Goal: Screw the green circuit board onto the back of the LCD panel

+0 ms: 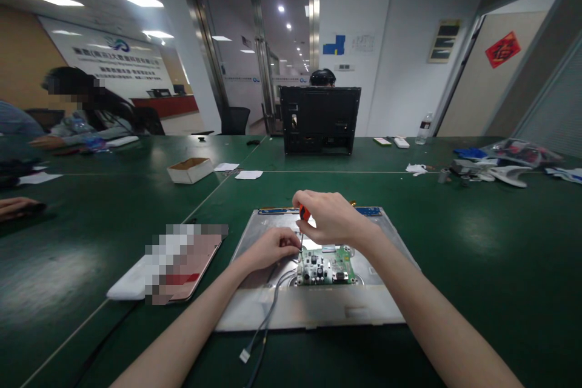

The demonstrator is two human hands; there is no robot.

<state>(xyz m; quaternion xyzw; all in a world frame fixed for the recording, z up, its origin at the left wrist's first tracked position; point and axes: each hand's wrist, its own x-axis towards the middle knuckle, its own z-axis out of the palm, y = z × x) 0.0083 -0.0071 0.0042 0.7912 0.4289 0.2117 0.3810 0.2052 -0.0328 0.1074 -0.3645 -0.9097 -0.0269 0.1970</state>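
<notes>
My right hand (334, 215) is closed round the orange-and-black handle of a screwdriver (304, 213), held upright. Its thin shaft points down at the upper left corner of a green circuit board (325, 265). Beside the tip, my left hand (275, 247) has its fingers pinched together at that corner; whatever lies between them is too small to make out. Under both hands a flat metal display panel (309, 309) lies on the table, with the board on its back. Grey cables (273, 309) run from the board's left side to a white connector (245, 355) over the panel's near edge.
Left of the panel lie a white packet (130, 282) and a pink phone-like slab (207, 254), partly pixelated. An open white box (191, 171) and a black monitor casing (321, 121) stand farther back. Loose parts (491, 171) lie far right. A co-worker (86, 109) sits at the left.
</notes>
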